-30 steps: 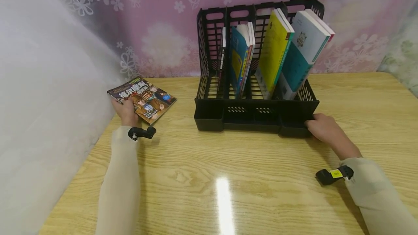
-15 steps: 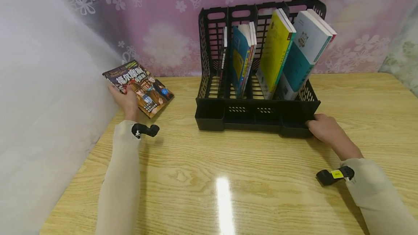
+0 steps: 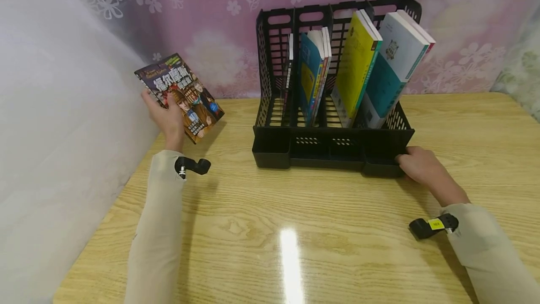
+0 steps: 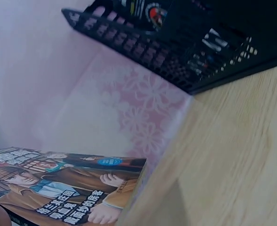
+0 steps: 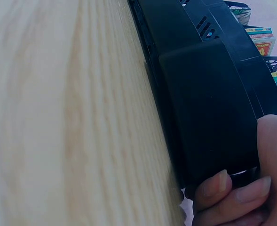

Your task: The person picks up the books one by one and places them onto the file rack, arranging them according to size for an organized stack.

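My left hand (image 3: 166,115) grips a comic-style book (image 3: 181,95) by its left edge, thumb across the illustrated cover. The book is tilted up, its far end raised near the curtain. In the left wrist view the lower part of the cover (image 4: 67,188) shows, with only a bit of the hand at the left edge. At the right front corner of a black desk book rack (image 3: 329,147), my right hand (image 3: 422,169) holds the rack's end. The right wrist view shows its thumb and curled fingers (image 5: 251,195) around that corner of the front tray (image 5: 209,103).
Upright in the rack stand a thin dark book (image 3: 288,74), a blue book (image 3: 310,76), a yellow book (image 3: 356,67) and a white-and-teal book (image 3: 392,60). A wooden table (image 3: 236,219) lies beneath. White sheeting (image 3: 71,121) borders the left, a pink flowered curtain (image 3: 211,36) the back.
My left hand has raised the book off the table, its far end tilting upward, and moved slightly forward and right. The right hand and the rack stay in place.
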Available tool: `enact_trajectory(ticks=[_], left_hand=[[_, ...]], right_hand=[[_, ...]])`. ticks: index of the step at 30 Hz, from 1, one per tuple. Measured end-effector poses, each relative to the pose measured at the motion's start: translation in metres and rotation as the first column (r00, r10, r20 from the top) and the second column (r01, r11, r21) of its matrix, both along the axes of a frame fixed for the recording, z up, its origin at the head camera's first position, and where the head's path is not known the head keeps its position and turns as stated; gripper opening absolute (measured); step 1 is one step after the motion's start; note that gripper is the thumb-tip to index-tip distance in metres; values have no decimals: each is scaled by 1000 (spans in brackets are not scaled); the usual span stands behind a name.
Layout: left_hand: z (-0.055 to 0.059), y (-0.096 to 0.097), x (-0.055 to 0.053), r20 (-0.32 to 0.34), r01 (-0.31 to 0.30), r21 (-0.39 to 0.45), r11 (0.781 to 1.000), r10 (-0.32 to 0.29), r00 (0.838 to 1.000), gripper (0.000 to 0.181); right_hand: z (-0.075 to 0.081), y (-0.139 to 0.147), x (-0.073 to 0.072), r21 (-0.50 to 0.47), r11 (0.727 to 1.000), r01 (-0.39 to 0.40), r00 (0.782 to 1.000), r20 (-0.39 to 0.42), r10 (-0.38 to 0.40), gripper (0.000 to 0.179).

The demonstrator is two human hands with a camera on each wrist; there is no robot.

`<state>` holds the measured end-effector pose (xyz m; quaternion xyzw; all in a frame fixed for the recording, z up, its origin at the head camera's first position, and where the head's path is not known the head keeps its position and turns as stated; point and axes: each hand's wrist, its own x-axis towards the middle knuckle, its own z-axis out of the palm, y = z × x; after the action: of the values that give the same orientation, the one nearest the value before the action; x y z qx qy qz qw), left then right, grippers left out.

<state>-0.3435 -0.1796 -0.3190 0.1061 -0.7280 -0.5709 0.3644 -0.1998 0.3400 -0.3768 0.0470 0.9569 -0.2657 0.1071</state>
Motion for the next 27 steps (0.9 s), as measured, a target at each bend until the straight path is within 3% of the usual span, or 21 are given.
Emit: enact_trajectory(ticks=[5, 9, 14, 18, 21, 27], left_hand=[[12, 14, 2, -130, 35, -47, 998, -41, 991, 49], [25, 29, 5, -166, 59, -69, 996, -70, 984, 52], [46, 53, 27, -191, 69, -76, 995, -82, 978, 47], [45, 57, 28, -183, 69, -101, 992, -87, 979, 48], [46, 60, 27, -213, 78, -117, 990, -102, 972, 48], [70, 84, 53, -293, 116, -123, 986, -148, 945, 41]], right_hand=[[-1, 1, -1, 8, 1000, -4, 1000, -3, 4, 51], [0, 1, 0, 6, 1000, -1, 1000, -7, 1, 52], [0, 2, 0, 3, 1000, -1, 1000, -5, 1, 50], [0, 1, 0, 1, 1000, -5, 1000, 4, 5, 49], [0, 0, 0, -2, 1000, -6, 1000, 6, 6, 50], [1, 0, 0, 3, 1000, -2, 1000, -8, 2, 46]])
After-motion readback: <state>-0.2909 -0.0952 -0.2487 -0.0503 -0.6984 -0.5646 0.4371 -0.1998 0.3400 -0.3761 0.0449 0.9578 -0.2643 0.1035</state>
